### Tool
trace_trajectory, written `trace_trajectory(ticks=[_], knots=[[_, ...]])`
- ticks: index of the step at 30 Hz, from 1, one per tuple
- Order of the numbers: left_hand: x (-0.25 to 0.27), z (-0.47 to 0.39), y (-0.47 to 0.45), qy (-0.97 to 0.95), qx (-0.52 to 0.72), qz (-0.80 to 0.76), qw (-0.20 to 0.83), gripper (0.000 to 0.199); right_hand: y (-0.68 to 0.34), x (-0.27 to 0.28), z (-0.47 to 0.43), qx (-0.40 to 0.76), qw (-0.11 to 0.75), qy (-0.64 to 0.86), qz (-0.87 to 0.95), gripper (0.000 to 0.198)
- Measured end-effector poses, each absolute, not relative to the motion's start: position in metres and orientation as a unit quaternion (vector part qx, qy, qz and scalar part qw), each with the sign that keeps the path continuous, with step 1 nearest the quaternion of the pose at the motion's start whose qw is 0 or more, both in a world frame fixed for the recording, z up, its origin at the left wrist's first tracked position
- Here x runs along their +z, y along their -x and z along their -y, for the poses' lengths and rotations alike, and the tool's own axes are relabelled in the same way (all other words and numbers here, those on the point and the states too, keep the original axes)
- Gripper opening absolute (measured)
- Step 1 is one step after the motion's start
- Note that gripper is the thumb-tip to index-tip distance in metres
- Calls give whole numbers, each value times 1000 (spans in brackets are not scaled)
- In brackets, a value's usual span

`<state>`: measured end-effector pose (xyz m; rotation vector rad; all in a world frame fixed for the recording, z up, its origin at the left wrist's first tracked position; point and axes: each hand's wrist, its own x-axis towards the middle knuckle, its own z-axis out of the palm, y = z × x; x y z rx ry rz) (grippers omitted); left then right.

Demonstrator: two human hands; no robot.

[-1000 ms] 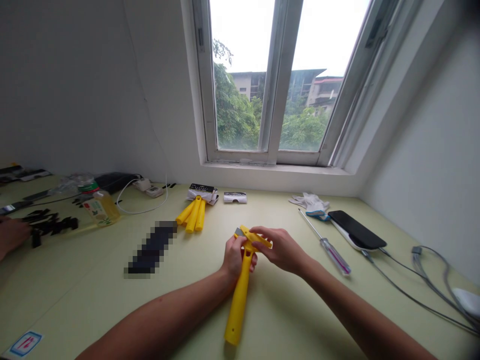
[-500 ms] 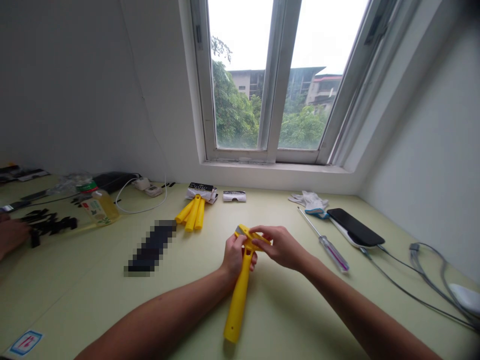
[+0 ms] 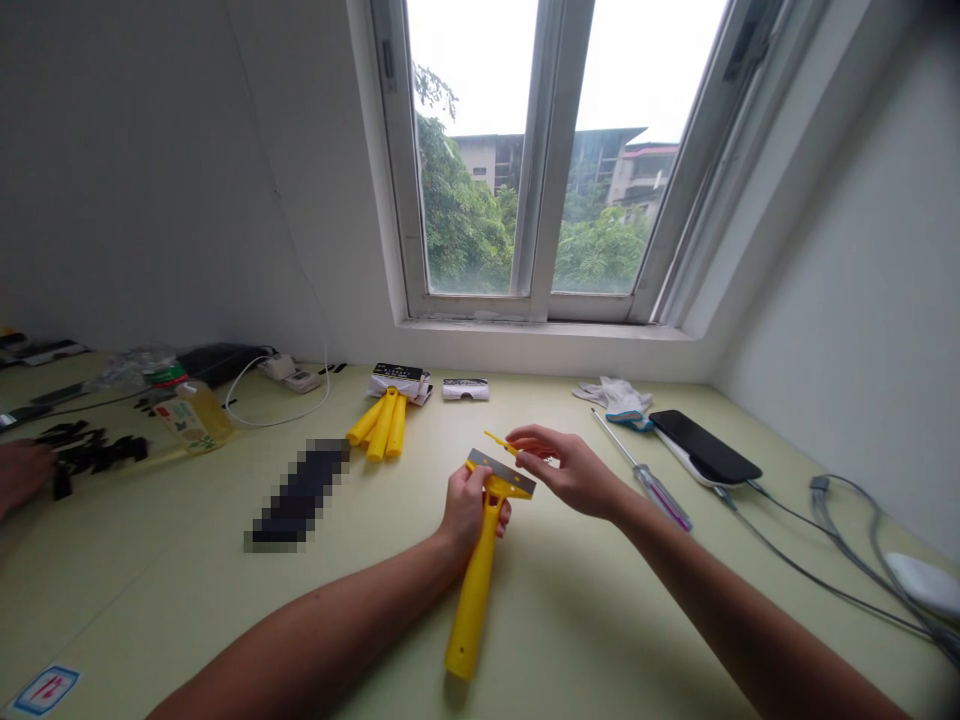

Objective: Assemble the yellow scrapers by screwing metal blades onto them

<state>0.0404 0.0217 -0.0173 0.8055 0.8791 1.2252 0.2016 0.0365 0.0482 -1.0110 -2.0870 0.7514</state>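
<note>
Above the pale yellow-green tabletop [image 3: 600, 610], center front, left hand [image 3: 460, 512] is closed around the head end of a yellow plastic scraper [image 3: 482, 550], thumb on top near the blade. Right hand [image 3: 568, 472] is mostly curled, thumb and fingers pinching a thin yellow cover strip [image 3: 498, 440], held just above the scraper head and apart from it.

Scraper: long rounded handle pointing toward the wearer, small dark hole near the butt, wide flat head. Flat gray metal blade [image 3: 502, 469] lies exposed across the head, small holes in it. No lettering legible on either piece.

Beyond the hands: bundle of yellow scrapers [image 3: 386, 425], heads in black-and-white card sleeves, white print on the black panel too small to read. Another card sleeve [image 3: 465, 390] just beside, black marking, unreadable. Right side: screwdriver [image 3: 660, 495], clear handle with purplish-red stripe; white glove [image 3: 615, 397] with blue edge; black-screened phone [image 3: 705, 445], no brand visible.

Left side: dark pixelated block [image 3: 300, 495]; green-capped bottle [image 3: 195, 415] of yellow liquid, red patch on label, text illegible; another person's hand [image 3: 22, 475] by black pieces [image 3: 94, 447]. Lower-left sticker [image 3: 47, 690]: blue border, red handwritten characters, maybe "12", can't confirm.
</note>
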Motion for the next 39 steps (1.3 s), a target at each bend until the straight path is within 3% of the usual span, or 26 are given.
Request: trace_trajectory(ticks=[32, 39], knots=[[-20, -23, -39, -363, 551, -376, 651, 28, -194, 44, -32, 254, 330, 349, 840, 21], [-19, -22, -40, -369, 555, -367, 649, 25, -192, 43, -30, 169, 307, 370, 860, 21]])
